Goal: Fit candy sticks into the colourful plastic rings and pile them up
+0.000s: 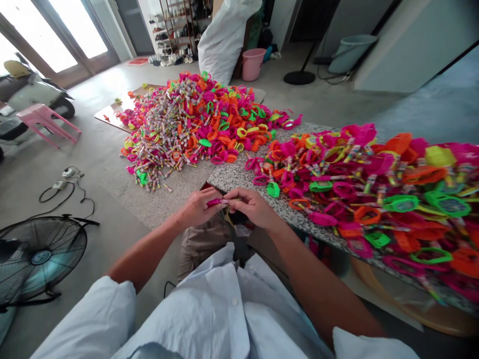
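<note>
My left hand point(199, 206) is closed around a bright pink plastic piece point(214, 202), which looks like one of the toy watches. At the piece's right end, the fingers of my right hand point(251, 206) pinch a small pale tip, probably a wrapped candy roll. Both hands meet above my lap, close to the corner of the speckled stone table point(228, 177). On the left heap lie many small patterned candy rolls point(155, 134) among toy watches point(213, 119) in pink, orange, green and yellow. A second heap of toy watches point(359, 184), many with rolls attached, covers the right side.
A black floor fan point(41, 257) stands at left, near a cable with a power strip point(59, 185). Farther back are a pink stool point(48, 115), a scooter point(33, 94), a white sack point(222, 42), a pink bucket point(253, 65) and a shoe rack point(175, 27).
</note>
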The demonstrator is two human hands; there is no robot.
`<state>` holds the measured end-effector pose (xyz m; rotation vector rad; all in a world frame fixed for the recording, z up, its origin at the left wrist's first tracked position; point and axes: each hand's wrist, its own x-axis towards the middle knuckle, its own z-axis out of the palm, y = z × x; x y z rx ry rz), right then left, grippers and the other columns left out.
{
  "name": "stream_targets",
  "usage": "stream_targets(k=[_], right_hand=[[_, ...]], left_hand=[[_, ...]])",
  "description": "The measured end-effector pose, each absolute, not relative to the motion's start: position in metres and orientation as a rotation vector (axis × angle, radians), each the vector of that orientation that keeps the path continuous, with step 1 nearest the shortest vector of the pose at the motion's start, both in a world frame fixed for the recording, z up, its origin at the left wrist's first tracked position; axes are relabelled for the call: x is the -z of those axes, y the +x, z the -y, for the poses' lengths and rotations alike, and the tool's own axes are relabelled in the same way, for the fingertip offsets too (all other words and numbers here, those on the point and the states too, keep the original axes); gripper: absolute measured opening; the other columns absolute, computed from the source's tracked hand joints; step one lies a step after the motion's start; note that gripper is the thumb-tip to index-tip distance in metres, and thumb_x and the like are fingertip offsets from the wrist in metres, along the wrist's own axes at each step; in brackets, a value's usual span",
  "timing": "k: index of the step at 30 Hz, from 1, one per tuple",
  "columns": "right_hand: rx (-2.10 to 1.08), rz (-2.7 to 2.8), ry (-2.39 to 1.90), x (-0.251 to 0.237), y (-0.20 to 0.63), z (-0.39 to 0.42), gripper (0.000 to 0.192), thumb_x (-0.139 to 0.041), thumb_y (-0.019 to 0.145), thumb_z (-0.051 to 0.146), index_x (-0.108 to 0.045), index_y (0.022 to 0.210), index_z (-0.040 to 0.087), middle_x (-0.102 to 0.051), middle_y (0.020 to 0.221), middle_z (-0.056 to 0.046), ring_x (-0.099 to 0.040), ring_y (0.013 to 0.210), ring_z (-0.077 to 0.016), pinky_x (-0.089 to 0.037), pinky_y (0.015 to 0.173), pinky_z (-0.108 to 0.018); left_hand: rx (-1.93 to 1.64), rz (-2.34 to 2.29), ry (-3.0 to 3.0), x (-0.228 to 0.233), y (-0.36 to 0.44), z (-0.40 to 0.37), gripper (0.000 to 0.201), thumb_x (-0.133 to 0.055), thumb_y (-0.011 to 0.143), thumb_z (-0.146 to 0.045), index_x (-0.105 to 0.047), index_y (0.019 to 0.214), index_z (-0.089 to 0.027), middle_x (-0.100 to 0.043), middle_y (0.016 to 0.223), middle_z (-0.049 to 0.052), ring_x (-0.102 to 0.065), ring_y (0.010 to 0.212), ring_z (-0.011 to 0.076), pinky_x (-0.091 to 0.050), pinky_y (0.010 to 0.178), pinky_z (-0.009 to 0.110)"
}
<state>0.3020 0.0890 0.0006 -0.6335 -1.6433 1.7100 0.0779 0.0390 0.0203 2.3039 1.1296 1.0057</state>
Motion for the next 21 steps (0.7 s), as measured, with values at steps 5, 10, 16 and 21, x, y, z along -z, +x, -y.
stream_targets(k=[5,10,16,21], right_hand=[[-1.741,1.645,-0.633,0.0,0.305,-0.089,0.028,-0.074,0.089,0.04,-0.076,0.103,0.015,-0.066,0.078,-0.002,-0.061,0.071,-0.0131,-0.049,0.07,-0.027],[-1.651,1.725,-0.779,0.004,0.302,-0.089,0.038,-0.072,0.088,0.049,-0.078,0.105,0.015,-0.07,0.079,-0.004,-0.063,0.07,-0.0155,-0.05,0.068,-0.028],[-0.836,1.771,-1.276,-0.006,0.335,-0.134,0.04,-0.067,0.093,0.051,-0.082,0.114,0.021,-0.079,0.094,-0.009,-0.071,0.081,-0.0227,-0.053,0.072,-0.033],[0.169,1.44,-1.654,-0.021,0.424,-0.225,0.038,-0.056,0.092,0.013,-0.081,0.121,0.01,-0.077,0.114,-0.023,-0.072,0.106,-0.03,-0.048,0.091,-0.042]], left_hand=[[-0.97,-1.093,2.282,-0.021,0.078,-0.039,0.025,-0.063,0.105,-0.035,-0.065,0.091,-0.014,-0.062,0.082,0.003,-0.057,0.075,0.0107,-0.042,0.072,0.023],[-0.897,-1.27,2.121,-0.005,0.079,-0.041,0.033,-0.067,0.102,-0.048,-0.07,0.106,-0.015,-0.07,0.094,0.006,-0.064,0.084,0.0135,-0.047,0.078,0.025],[-1.006,-1.683,1.924,0.013,0.019,-0.069,0.06,-0.074,0.095,-0.053,-0.06,0.142,-0.019,-0.067,0.131,0.013,-0.067,0.111,0.0201,-0.055,0.087,0.029],[-0.804,-2.639,1.537,0.014,-0.093,-0.081,0.03,-0.064,0.101,-0.034,-0.072,0.126,-0.02,-0.068,0.132,0.01,-0.065,0.121,0.0218,-0.049,0.109,0.032]])
